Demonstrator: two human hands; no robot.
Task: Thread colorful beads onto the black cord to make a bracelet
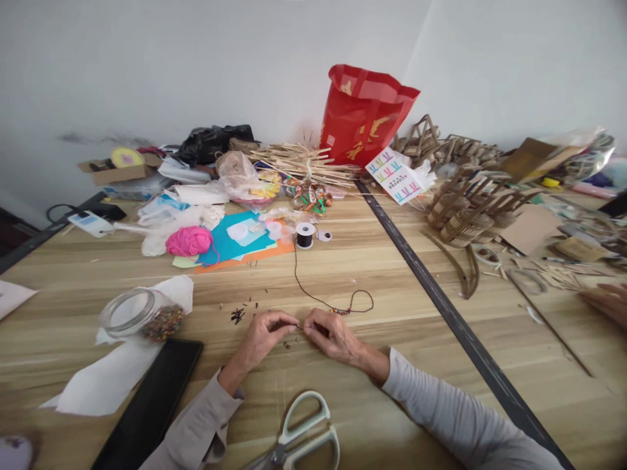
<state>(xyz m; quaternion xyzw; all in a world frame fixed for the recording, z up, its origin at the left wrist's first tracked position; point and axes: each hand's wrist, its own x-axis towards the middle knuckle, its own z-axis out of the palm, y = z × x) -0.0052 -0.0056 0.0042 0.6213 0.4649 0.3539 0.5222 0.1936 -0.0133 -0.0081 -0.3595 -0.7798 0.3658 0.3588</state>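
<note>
My left hand [262,338] and my right hand [332,335] rest on the wooden table [401,365], fingertips meeting. Both pinch the end of a thin black cord [298,277]. From my fingers the cord loops to the right, with a few coloured beads [341,311] strung on it, then runs up to a small black spool [304,235]. Whether a bead sits between my fingertips is too small to tell. Tiny dark beads [238,316] lie scattered just left of my left hand.
A tipped clear jar of beads [142,314] lies on white paper at left, beside a black tray [151,405]. White-handled scissors [298,437] lie near the front edge. Pink yarn [189,241], coloured paper, a red bag [362,114] and woven baskets [460,209] crowd the back. Another person's hand [607,301] is at right.
</note>
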